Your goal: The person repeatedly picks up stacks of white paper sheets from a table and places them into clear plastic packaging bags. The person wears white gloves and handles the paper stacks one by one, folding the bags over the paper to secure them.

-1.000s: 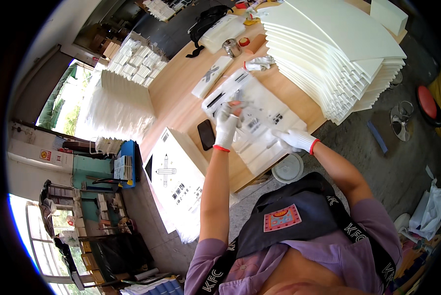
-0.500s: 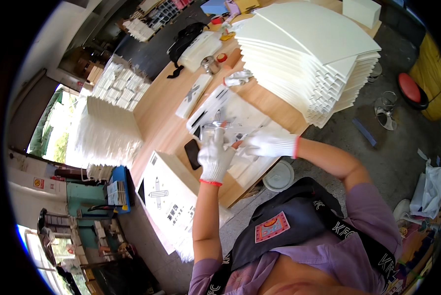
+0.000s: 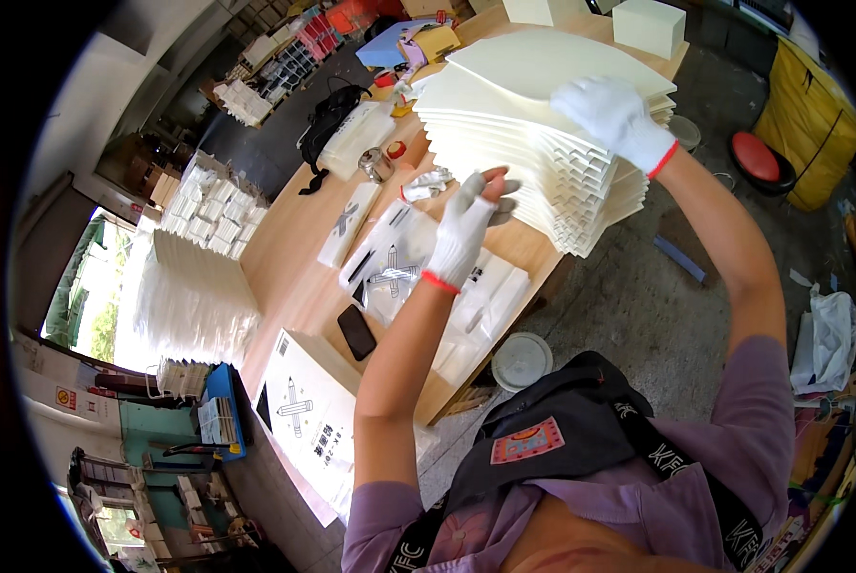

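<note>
My right hand [image 3: 614,119], in a white glove with a red cuff, is at the near edge of the tall stack of white paper [image 3: 514,134]. Its fingers are closed on the upper bundle of sheets, which curves upward; the thumb is hidden. My left hand [image 3: 468,224], gloved too with a bare fingertip showing, hovers in front of the stack, fingers apart and holding nothing. Beneath and beside my left forearm lie clear plastic bags [image 3: 481,296] and a bag with a printed pencil picture [image 3: 390,272].
On the wooden table [image 3: 289,267] are a black phone [image 3: 356,332], a pile of printed paper packs [image 3: 299,406], a spare glove [image 3: 426,184], a metal tin [image 3: 375,165] and a black bag [image 3: 331,124]. A wrapped paper stack [image 3: 194,301] stands left. A white lidded bucket [image 3: 522,361] is below the near edge.
Both hands have left the plastic bags. My right hand has moved up and right onto the paper stack, whose top sheets are now bent. My left hand has risen toward the stack, fingers spread.
</note>
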The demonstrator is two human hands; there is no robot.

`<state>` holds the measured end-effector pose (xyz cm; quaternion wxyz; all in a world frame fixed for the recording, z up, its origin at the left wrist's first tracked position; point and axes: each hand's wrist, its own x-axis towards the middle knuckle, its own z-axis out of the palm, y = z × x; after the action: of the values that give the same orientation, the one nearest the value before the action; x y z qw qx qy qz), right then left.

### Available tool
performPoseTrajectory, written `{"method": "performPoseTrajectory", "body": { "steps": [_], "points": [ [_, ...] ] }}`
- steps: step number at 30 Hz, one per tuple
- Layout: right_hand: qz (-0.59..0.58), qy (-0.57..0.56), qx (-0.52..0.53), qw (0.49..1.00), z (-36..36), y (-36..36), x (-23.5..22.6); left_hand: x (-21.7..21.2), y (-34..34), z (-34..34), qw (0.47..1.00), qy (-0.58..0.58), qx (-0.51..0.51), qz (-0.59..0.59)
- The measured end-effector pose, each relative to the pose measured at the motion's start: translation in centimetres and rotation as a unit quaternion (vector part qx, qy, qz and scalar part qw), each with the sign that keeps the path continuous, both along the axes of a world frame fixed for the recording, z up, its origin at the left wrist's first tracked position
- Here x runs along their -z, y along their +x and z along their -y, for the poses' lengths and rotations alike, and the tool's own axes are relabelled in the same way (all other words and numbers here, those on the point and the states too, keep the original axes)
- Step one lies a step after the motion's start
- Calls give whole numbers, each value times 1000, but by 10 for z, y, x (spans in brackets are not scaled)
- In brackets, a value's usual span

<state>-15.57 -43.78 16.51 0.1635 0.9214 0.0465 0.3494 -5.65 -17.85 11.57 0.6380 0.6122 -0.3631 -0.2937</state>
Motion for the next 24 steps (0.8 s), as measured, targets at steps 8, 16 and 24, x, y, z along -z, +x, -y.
{"method": "performPoseTrajectory", "body": {
  "steps": [8, 16, 24],
  "points": [
    [2, 91, -173, 981, -121, -66, -29, -9, 9, 31, 954, -9, -43, -297],
    [-65, 771, -252, 582, -64, -90, 44, -39, 8, -83, 992, 122, -16, 0],
    [-31, 714, -148, 684, -191, -74, 109, 52, -138, -54, 824, 173, -194, 503]
  ]
}}
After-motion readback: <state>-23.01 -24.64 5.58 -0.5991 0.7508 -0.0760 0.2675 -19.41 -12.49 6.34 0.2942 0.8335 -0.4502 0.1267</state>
